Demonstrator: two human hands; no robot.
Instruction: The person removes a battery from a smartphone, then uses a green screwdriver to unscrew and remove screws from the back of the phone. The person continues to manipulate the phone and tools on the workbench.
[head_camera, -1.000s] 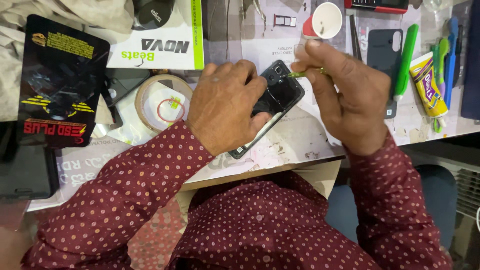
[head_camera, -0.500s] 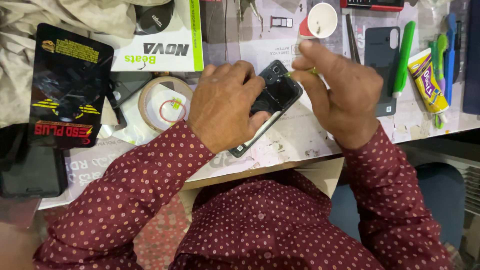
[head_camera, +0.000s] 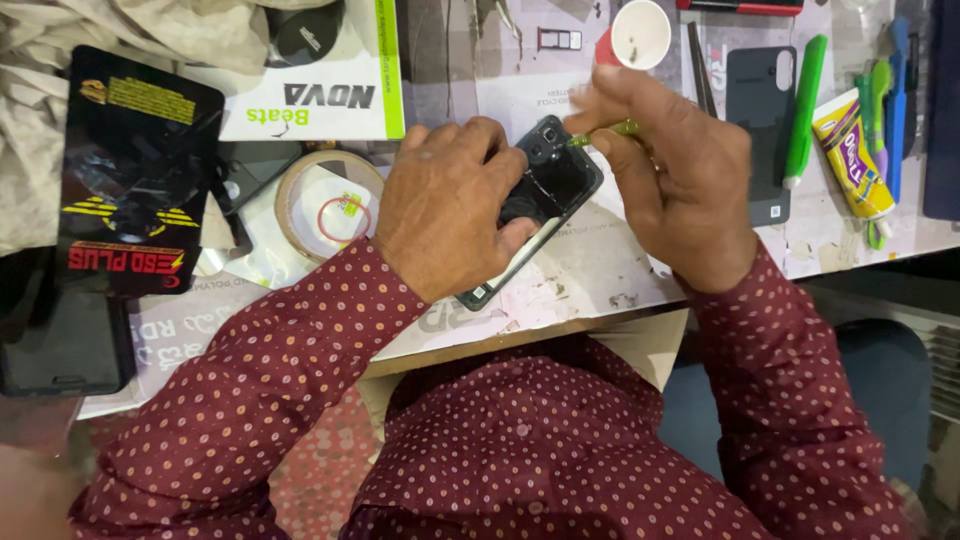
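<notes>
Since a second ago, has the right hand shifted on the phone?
No clear shift. The right hand holds the thin green tool at the phone camera corner, just below the white cup, as before.

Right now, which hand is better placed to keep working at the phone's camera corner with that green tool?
The right hand: it holds the thin green tool, whose tip sits at the camera corner of the dark phone. The left hand lies across the phone, pinning it down.

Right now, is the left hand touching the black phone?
Touching. The head view shows the left hand lying over the phone, fingers pressed on its back.
</notes>
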